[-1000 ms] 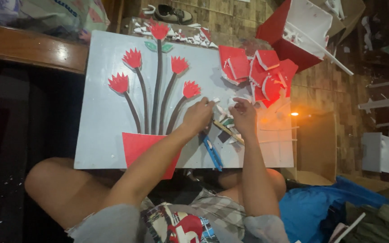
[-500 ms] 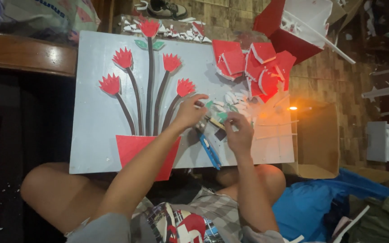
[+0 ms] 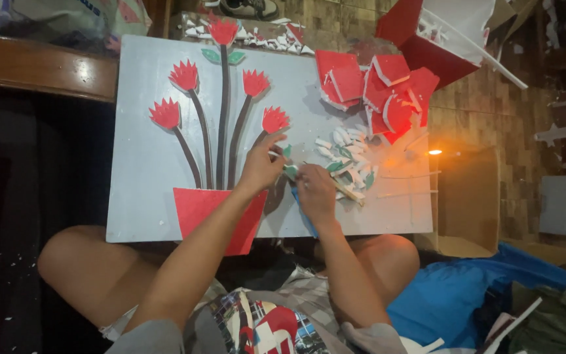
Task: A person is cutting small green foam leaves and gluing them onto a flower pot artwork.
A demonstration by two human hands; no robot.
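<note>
Resting across the person's bare knees, a large pale grey board [image 3: 145,196] carries everything being worked on; its far edge reaches toward a dark wooden ledge [image 3: 40,65] at the upper left. On the left half of the board stands a paper picture: five red flowers [image 3: 223,30] on dark stems [image 3: 223,124] rising from a red pot shape [image 3: 198,210] that overhangs the near edge. At the far right corner of the board lies a heap of red foam pieces with white edges [image 3: 375,92], and beyond it a red and white box [image 3: 440,39] sits on the tiled floor. A brown cardboard sheet [image 3: 470,196] lies just beside the board's right edge, and blue cloth [image 3: 453,295] spreads below it. Near the middle of the board's right half is a scatter of small white and green leaf cut-outs [image 3: 345,154]. The left hand [image 3: 261,167] rests fingers-down on the board beside the stems, its fingertips at a small green leaf piece [image 3: 289,172] between the two hands. The right hand [image 3: 316,190] is curled closed beside it, touching the same piece; a blue tool [image 3: 304,216] runs under this hand toward the near edge, though whether the hand grips it cannot be told.
</note>
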